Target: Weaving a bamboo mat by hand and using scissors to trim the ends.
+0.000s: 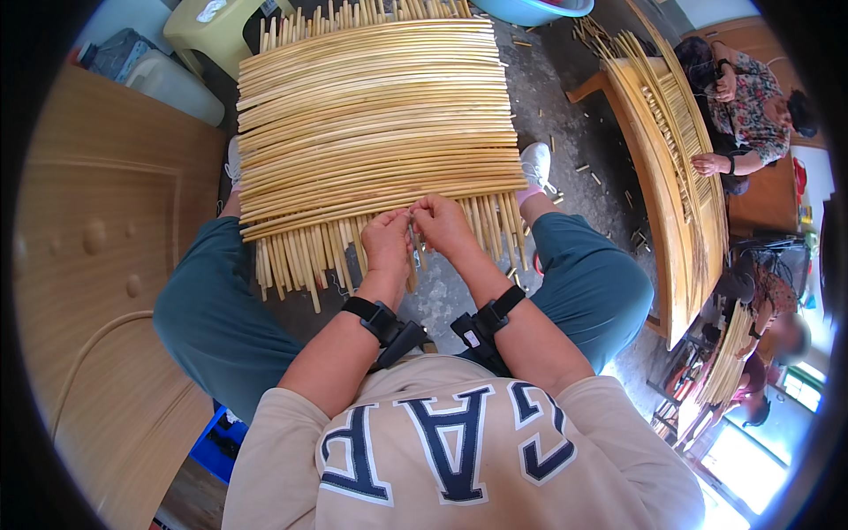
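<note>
In front of me lies a wide panel of pale, thin wooden sticks (380, 115), set side by side from left to right. Beneath it, more sticks (305, 265) run crosswise, and their ends jut out at the near edge. My left hand (387, 240) and my right hand (444, 227) meet at that near edge, right of its middle. Both have their fingers pinched together, fingertips almost touching. Whatever lies between the fingertips is too small to make out. Each forearm wears a black strap with a small device.
A wooden door-like panel (115, 221) stands close on my left. Beyond are a pale stool (208, 40), a plastic jug (177, 88) and a blue basin (534, 9). On the right, a wooden table (649, 159) bears sticks; other people work there. Stick offcuts litter the floor.
</note>
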`<move>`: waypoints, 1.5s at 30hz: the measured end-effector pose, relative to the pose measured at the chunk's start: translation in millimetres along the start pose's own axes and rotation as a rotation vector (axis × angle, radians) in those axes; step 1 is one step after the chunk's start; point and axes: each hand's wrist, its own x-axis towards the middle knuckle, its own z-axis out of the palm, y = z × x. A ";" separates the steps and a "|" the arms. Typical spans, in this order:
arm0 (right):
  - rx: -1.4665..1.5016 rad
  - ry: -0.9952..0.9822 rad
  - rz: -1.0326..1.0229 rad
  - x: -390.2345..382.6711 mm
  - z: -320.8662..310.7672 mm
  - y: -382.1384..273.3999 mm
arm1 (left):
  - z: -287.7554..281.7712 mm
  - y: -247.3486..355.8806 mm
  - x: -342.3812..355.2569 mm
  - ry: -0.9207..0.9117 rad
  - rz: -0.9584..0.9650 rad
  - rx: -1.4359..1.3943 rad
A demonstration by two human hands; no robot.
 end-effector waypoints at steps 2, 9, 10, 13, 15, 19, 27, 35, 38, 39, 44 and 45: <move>-0.041 0.035 -0.047 0.5 1.7 2.5 | 0.3 1.6 -1.0 0.001 0.002 0.003; -0.160 0.082 -0.198 2.0 2.2 12.8 | 2.7 1.2 -3.1 0.029 -0.008 0.027; -0.176 0.100 -0.221 2.1 3.2 13.7 | 2.2 1.5 -3.4 0.032 -0.008 0.023; -0.223 0.129 -0.264 1.5 3.3 14.8 | 2.1 1.6 -4.1 0.029 0.000 0.016; -0.254 0.141 -0.284 1.2 2.6 14.8 | 1.8 1.8 -4.3 0.024 0.008 0.013; -0.457 0.223 -0.454 1.3 3.5 13.9 | 1.2 1.9 -3.4 0.017 0.025 0.042; -0.470 0.263 -0.445 1.8 3.9 12.3 | 1.8 0.2 0.3 0.022 0.062 0.038; -0.345 0.199 -0.415 8.1 2.1 18.2 | 3.0 -0.8 1.0 0.059 0.081 0.053; -0.254 0.155 -0.268 8.0 1.3 17.9 | 4.5 -2.2 0.8 0.094 0.086 0.111; -0.264 0.147 -0.303 7.7 1.5 17.6 | 5.1 -2.8 1.0 0.105 0.088 0.120; -0.515 0.302 -0.464 5.4 4.2 15.3 | 8.0 -5.7 2.9 0.154 0.115 0.166; -0.520 0.292 -0.472 5.2 4.5 14.7 | 8.2 -6.2 3.1 0.163 0.134 0.177</move>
